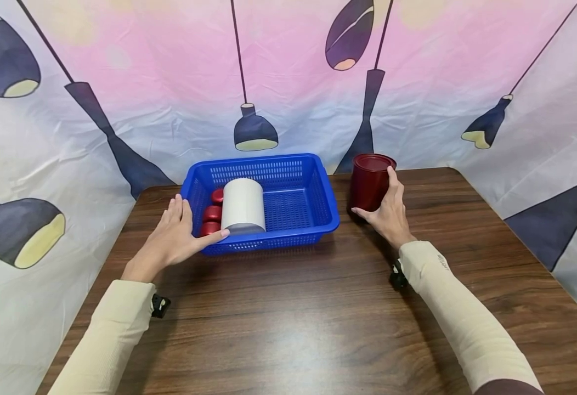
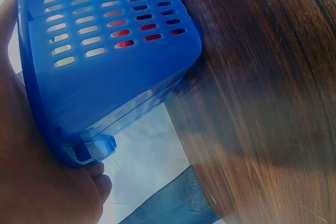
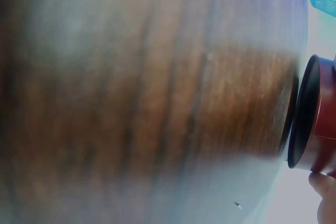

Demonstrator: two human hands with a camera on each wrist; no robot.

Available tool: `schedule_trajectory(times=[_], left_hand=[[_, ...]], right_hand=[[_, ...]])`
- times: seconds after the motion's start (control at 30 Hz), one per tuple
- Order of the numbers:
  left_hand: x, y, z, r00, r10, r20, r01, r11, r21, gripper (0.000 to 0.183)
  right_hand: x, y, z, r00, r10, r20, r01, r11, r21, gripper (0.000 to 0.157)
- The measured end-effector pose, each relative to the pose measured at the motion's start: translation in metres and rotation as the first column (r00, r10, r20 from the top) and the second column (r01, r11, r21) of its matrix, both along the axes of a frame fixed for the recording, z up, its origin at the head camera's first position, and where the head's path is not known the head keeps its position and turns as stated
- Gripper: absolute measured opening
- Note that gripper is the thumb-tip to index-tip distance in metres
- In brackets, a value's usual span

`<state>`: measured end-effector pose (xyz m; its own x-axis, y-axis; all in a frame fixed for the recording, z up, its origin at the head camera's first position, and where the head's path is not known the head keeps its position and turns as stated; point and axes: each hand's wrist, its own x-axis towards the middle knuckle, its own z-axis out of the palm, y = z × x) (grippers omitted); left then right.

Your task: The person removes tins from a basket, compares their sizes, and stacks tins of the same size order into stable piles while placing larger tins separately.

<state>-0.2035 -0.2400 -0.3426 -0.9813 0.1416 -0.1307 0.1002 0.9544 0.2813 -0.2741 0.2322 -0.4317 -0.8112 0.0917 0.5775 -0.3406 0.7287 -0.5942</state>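
Observation:
A blue plastic basket point(image 1: 329, 225) stands near the table's back edge. My left hand point(image 1: 172, 233) rests on its left front corner, fingers straight along the left rim and thumb along the front rim. Inside, a white cylinder point(image 1: 244, 206) lies beside several small round red items point(image 1: 212, 213); what these are I cannot tell. Right of the basket, my right hand point(image 1: 391, 211) grips a dark red canister point(image 1: 369, 184), thumb low on the near side and fingers at its right. The canister's dark underside point(image 3: 305, 111) shows in the right wrist view, slightly off the tabletop.
The brown wood-grain table point(image 1: 288, 307) extends in front of the basket. A printed cloth point(image 1: 180, 82) with lamp drawings hangs close behind and at both sides. Small black devices point(image 1: 160, 305) sit on both wrists.

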Motion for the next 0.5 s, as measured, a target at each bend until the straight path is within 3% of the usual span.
schedule_trajectory(times=[0.5], left_hand=[[-0.0014, -0.0009, -0.0016, 1.0, -0.002, -0.001, 0.002, 1.0, 0.001, 0.134]], right_hand=[[0.0072, 0.0052, -0.0006, 1.0, 0.002, -0.028, -0.002, 1.0, 0.015, 0.122]])
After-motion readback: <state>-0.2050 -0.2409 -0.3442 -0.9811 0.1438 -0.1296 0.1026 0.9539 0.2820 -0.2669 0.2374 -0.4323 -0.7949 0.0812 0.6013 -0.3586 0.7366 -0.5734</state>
